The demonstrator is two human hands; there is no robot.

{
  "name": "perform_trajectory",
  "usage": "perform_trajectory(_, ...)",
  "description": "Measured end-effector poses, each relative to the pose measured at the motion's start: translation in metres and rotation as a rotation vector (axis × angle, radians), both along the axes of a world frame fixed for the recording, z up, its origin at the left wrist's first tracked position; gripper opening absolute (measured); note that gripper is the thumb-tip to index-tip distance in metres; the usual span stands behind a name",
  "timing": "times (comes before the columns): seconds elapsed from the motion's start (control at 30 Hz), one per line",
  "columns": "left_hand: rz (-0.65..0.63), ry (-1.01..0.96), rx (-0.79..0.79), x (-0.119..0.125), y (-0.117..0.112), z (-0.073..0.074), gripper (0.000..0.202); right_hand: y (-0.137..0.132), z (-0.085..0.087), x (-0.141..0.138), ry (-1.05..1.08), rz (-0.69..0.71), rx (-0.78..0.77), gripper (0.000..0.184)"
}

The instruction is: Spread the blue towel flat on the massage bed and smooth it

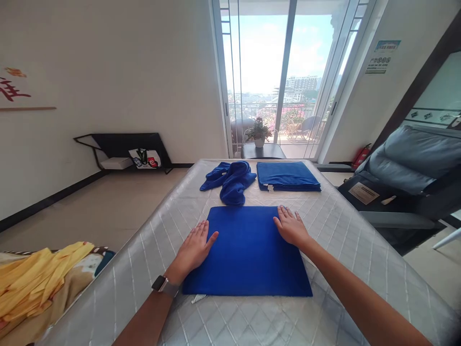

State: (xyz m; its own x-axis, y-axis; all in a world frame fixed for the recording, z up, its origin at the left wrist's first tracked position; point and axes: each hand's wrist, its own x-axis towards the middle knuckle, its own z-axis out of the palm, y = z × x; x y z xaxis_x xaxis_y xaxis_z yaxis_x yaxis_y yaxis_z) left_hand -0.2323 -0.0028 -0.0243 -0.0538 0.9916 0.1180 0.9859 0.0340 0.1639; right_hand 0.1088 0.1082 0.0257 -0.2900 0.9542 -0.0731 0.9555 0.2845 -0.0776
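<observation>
A blue cloth (248, 254) lies flat and smooth in front of me, with a small white tag showing under its near left edge. My left hand (196, 245) rests on its left edge, fingers stretched out and thumb apart. On the far right corner, my right hand (290, 225) lies flat with its fingers extended. Beyond the cloth sits a crumpled blue cloth (236, 182). To the right of that is a stack of folded blue cloths (288, 175) with a white tag at its near side.
Everything blue lies on a quilted silver-grey covered surface (158, 269). A grey recliner (403, 168) stands at the right. Yellow fabric (43, 274) is heaped at the lower left. A potted plant (258, 132) stands on a chair (262, 151) by the glass door.
</observation>
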Motion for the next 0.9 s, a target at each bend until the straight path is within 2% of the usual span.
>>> perform_trajectory(0.1, 0.004, 0.010, 0.016, -0.001, -0.001, -0.003, 0.085, 0.013, -0.012, -0.001, 0.039, -0.048, 0.008, 0.067)
perform_trajectory(0.23, -0.007, 0.020, 0.007, -0.002, -0.001, 0.000, 0.082, 0.016, -0.025, 0.002, 0.070, -0.046, 0.049, 0.067)
perform_trajectory(0.33, 0.010, 0.036, 0.022, -0.001, -0.001, 0.007, 0.081, 0.015, -0.027, 0.004, 0.082, -0.041, 0.059, 0.066)
perform_trajectory(0.43, 0.037, 0.031, 0.098, 0.012, -0.004, 0.020, 0.075, 0.014, -0.025, 0.003, 0.098, -0.038, 0.063, 0.065)
perform_trajectory(0.5, -0.011, 0.021, 0.164, 0.032, -0.007, 0.033, 0.064, 0.013, -0.024, 0.003, 0.110, -0.036, 0.070, 0.064)
perform_trajectory(0.53, -0.076, 0.018, 0.192, 0.046, -0.009, 0.040, 0.056, 0.012, -0.023, 0.002, 0.117, -0.036, 0.075, 0.064)
perform_trajectory(0.63, -0.401, 0.019, 0.238, 0.100, -0.009, 0.060, 0.037, 0.011, -0.022, 0.002, 0.131, -0.032, 0.086, 0.063)
perform_trajectory(0.7, -0.591, 0.006, 0.240, 0.138, 0.001, 0.069, 0.032, 0.011, -0.022, 0.003, 0.134, -0.030, 0.092, 0.063)
perform_trajectory(0.73, -0.646, -0.013, 0.240, 0.157, 0.011, 0.072, 0.032, 0.010, -0.022, 0.003, 0.132, -0.028, 0.097, 0.063)
perform_trajectory(0.8, -0.676, -0.080, 0.254, 0.189, 0.037, 0.071, 0.032, 0.010, -0.021, 0.006, 0.113, -0.008, 0.102, 0.062)
perform_trajectory(0.9, -0.570, -0.167, 0.242, 0.222, 0.082, 0.058, 0.036, 0.009, -0.023, 0.009, 0.078, 0.037, 0.097, 0.061)
